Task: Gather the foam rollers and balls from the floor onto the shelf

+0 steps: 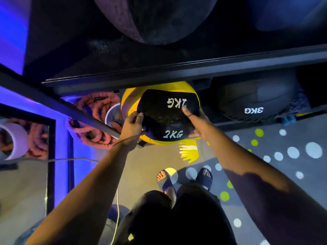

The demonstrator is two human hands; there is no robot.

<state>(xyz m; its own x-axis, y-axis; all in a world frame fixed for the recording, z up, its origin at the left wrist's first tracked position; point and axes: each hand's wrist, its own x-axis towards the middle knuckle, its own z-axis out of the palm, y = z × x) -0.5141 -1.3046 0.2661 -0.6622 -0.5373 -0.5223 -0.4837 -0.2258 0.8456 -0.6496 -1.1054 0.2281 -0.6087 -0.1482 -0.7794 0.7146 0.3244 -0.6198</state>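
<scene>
Item one: a black and yellow ball (160, 110) marked "1KG" and "2KG" in white, sitting at the front of the lower shelf level, partly under the dark upper shelf board (177, 71). We cannot tell whether the two markings belong to one ball or to two stacked close together.

Item two: our left hand (131, 125), fingers curled against the ball's left edge, thumb on the black panel. It grips the ball from that side.

Item three: our right hand (194, 119), pressed to the ball's right side, one finger stretched up to touch the "1KG" lettering. Both hands hold the ball between them, arms extended from the bottom of the view.

Item four: a black ball (253, 101) marked "3KG", resting on the same lower level, to the right of the first and apart from it.

Item five: a large dark round ball (155, 18) on the upper shelf, above the board. A second dim rounded shape (290, 13) lies to its right, too dark for us to name.

Item six: a coil of thick orange rope (95, 119) to the left of the yellow ball, beside a white roll (113, 115); both show again in a mirror (24, 138) at far left.

Item seven: grey floor (265, 174) with white and green dots, and a yellow hand mark (188, 151) just below the ball. Our sandalled feet (185, 177) stand on it.
</scene>
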